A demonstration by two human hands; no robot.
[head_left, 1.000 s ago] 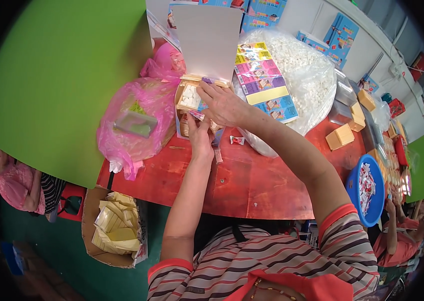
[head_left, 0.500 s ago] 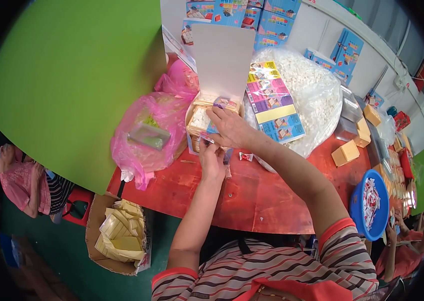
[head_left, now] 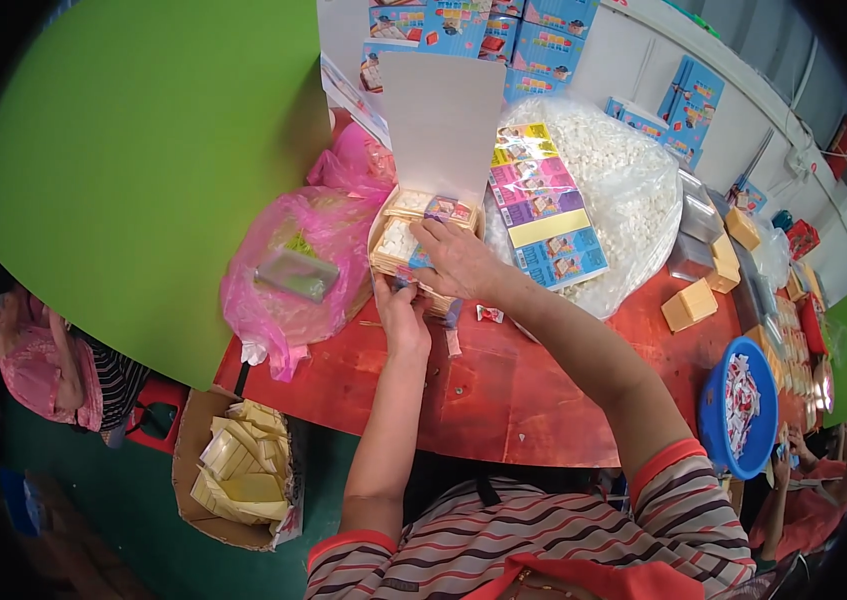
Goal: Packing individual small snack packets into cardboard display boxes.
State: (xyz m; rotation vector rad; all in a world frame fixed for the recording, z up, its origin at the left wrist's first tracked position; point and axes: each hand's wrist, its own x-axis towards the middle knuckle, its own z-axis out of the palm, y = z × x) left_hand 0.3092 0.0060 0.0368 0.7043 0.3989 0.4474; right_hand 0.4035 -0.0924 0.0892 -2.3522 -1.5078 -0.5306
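A carton point(head_left: 443, 120) stands on the table before me, its tall white lid raised. Small flat packs point(head_left: 398, 245) with pale contents and colourful labels fill it in stacks. My right hand point(head_left: 461, 262) reaches over the carton from the right, fingers bent around a blue-labelled pack at the front. Lower down, my left hand point(head_left: 403, 318) is closed at the carton's front edge, thumb and fingertips up against the packs. What exactly it grips is hidden. A small wrapped sweet point(head_left: 489, 314) and a pinkish paper strip point(head_left: 453, 343) lie on the table near my hands.
Left stands a pink plastic bag point(head_left: 283, 225) with a clear tray point(head_left: 298, 274) on it. Right are a big clear bag of white pieces point(head_left: 633, 190), label sheets point(head_left: 553, 210), yellow blocks point(head_left: 690, 305) and a blue basin point(head_left: 765, 400). A cardboard box point(head_left: 188, 470) sits below; other people work at both sides.
My left hand has shifted slightly left and down along the carton's front. My right hand stays over the packs, its fingers a little lower. More of the packs' front now shows.
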